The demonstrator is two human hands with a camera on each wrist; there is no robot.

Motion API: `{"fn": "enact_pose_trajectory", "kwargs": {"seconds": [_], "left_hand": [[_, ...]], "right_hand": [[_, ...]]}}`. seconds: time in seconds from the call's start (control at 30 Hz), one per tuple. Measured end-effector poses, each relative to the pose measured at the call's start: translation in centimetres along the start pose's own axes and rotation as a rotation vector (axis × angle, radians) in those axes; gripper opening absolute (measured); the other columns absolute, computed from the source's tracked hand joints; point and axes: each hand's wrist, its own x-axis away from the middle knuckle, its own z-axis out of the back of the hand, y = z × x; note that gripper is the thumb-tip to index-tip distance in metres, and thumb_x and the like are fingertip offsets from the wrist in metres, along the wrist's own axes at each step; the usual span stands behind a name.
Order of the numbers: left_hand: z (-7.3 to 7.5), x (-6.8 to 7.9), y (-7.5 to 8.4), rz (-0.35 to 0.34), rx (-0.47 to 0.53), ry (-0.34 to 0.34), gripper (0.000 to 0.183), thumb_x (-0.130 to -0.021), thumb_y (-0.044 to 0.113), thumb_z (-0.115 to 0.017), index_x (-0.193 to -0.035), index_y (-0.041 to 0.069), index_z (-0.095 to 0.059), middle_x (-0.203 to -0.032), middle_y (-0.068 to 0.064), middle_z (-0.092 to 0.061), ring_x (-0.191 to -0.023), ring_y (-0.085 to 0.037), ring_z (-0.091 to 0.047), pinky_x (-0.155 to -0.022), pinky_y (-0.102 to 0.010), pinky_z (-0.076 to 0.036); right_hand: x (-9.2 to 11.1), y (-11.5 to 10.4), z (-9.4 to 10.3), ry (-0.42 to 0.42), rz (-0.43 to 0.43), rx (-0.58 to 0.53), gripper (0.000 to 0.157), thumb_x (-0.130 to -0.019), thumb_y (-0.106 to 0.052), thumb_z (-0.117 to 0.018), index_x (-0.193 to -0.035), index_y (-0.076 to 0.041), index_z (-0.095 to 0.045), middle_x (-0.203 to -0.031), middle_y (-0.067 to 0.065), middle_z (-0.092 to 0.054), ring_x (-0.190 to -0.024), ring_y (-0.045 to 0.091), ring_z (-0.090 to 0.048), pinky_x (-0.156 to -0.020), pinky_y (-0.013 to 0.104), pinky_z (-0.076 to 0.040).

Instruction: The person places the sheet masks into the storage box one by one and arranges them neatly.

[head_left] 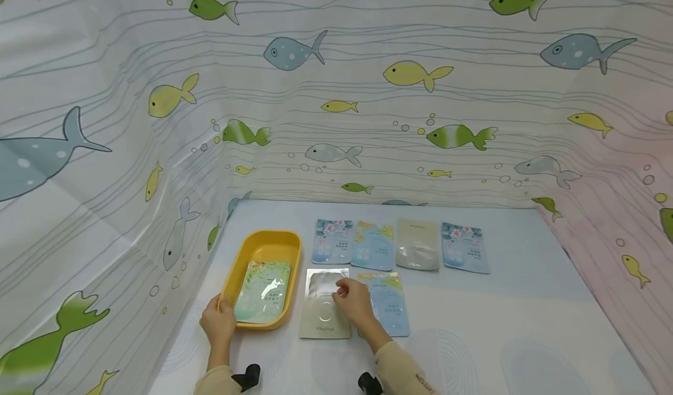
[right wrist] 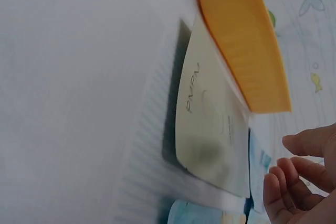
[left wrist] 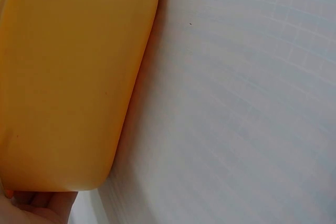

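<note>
My left hand [head_left: 218, 324] grips the near left rim of a yellow plastic tray [head_left: 270, 245]. The tray's outer wall [left wrist: 73, 87] fills much of the left wrist view, with the hand's fingers under its end. A green floral sheet-mask sachet [head_left: 263, 293] lies inside the tray. Over the right edge of a pale gold sachet [head_left: 326, 320] is my right hand [head_left: 354, 302], its fingers loosely bent. In the right wrist view the thumb stands apart from the fingers, and nothing is between them. That hand partly covers a blue and yellow sachet [head_left: 391, 304].
Behind lies a row: a blue floral sachet [head_left: 332, 242], a blue and yellow one [head_left: 373, 246], a plain gold one [head_left: 417, 245] and another blue floral one [head_left: 465, 249]. All rest on a white table [head_left: 515, 301]. A fish-patterned sheet [head_left: 368, 126] surrounds the table's back and sides.
</note>
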Motion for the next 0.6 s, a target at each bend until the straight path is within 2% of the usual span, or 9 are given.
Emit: {"fn": "enact_pose_trajectory", "kwargs": {"seconds": [0.13, 0.37, 0.6], "left_hand": [[0.1, 0.1, 0.2, 0.003, 0.001, 0.0, 0.027, -0.091, -0.001, -0.044, -0.107, -0.018, -0.058, -0.104, -0.039, -0.058, -0.097, -0.057, -0.052, -0.086, -0.061, -0.038], [0.2, 0.2, 0.5, 0.021, 0.008, -0.011, 0.028, -0.091, -0.001, -0.043, -0.108, -0.019, -0.057, -0.105, -0.04, -0.057, -0.099, -0.057, -0.051, -0.087, -0.061, -0.038], [0.1, 0.2, 0.3, 0.031, 0.007, -0.017, 0.029, -0.091, 0.0, -0.043, -0.109, -0.018, -0.056, -0.106, -0.04, -0.056, -0.1, -0.057, -0.051, -0.088, -0.06, -0.038]], "right_hand": [[0.7, 1.0, 1.0, 0.048, -0.086, 0.08, 0.023, -0.076, -0.003, -0.07, -0.097, 0.004, -0.067, -0.076, 0.005, -0.062, -0.069, 0.016, -0.058, -0.06, 0.027, -0.048], [1.9, 3.5, 2.5, 0.132, -0.127, 0.182, 0.025, -0.076, -0.005, -0.072, -0.099, 0.002, -0.067, -0.079, 0.005, -0.062, -0.072, 0.019, -0.057, -0.062, 0.033, -0.049], [3.0, 5.9, 4.4, 0.177, -0.241, 0.28, 0.03, -0.077, -0.012, -0.071, -0.104, 0.001, -0.066, -0.088, 0.01, -0.06, -0.081, 0.026, -0.055, -0.067, 0.038, -0.048]]}}
